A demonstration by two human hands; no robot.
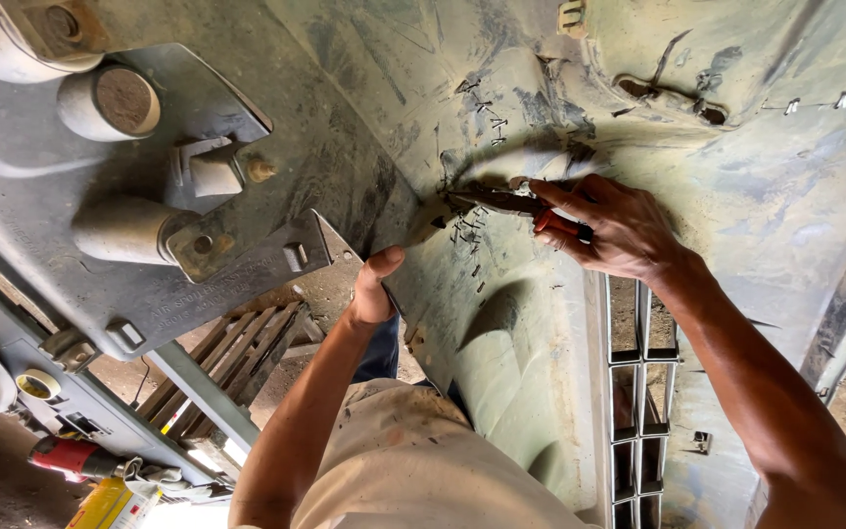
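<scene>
The pliers [501, 199], red-handled, were gripped in the right hand [611, 227], the fingers closed round the handles and the nose laid against a seam in the inner face of a grey-green plastic bumper panel [531, 372]. The left hand [374, 289] was closed on the panel's torn edge just below, thumb up, with nothing else held in it. The seam lay between the two hands, near the middle of the picture, and was crossed by a row of small wire staples [470, 233].

The step in hand was judged to be the setting or pulling tight of one staple across the crack. It would be done well if the two sides of the break were held flush by the left hand while the wire was worked, and if the pliers were kept square to the seam so the plastic was not torn further.

One pair of pliers was counted, and two hands. About a dozen staples could be seen around the crack, though an exact count could not be made, as some were too small to tell. A second line of wire clips ran along the upper right. Three grey cylindrical bosses [110, 101] were counted on a moulded part at upper left. On the ground at lower left lay one red tool [72, 456] and one yellow container [115, 506].
</scene>
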